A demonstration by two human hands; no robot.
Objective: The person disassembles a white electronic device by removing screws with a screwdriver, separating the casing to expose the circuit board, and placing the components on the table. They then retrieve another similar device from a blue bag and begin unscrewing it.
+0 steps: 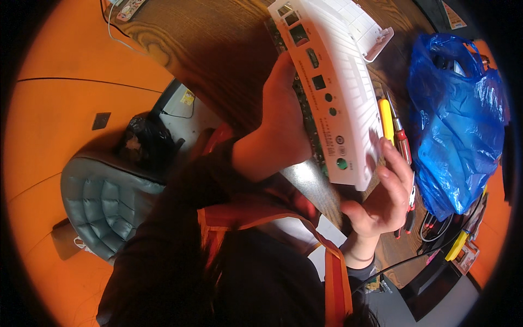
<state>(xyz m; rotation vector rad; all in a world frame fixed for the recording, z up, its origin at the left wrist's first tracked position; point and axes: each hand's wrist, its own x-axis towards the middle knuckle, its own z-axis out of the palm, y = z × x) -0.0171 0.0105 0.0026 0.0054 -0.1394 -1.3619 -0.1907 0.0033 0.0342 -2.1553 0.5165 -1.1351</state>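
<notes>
A white plastic set-top box (pixel 348 92) is held up on edge over the wooden table, its row of ports facing me. A green circuit board (pixel 308 117) shows along its left side. My left hand (pixel 278 122) grips it from the left, thumb at the port panel; the other fingers are hidden behind it. By the lower right corner, my right hand (pixel 384 199) has its thumb and fingers apart. One fingertip is at the casing's right side; I cannot tell whether it presses there. Just right of the box lie a yellow-handled tool (pixel 386 121) and a red-handled screwdriver (pixel 403 143).
A white plastic cover (pixel 376 43) lies behind the box on the table (pixel 218 49). Right of the tools sits a blue plastic bag (pixel 457 136); pliers (pixel 409 215) lie near my right hand. A black cable (pixel 406 264) runs nearby. At left stands a padded chair (pixel 109 201).
</notes>
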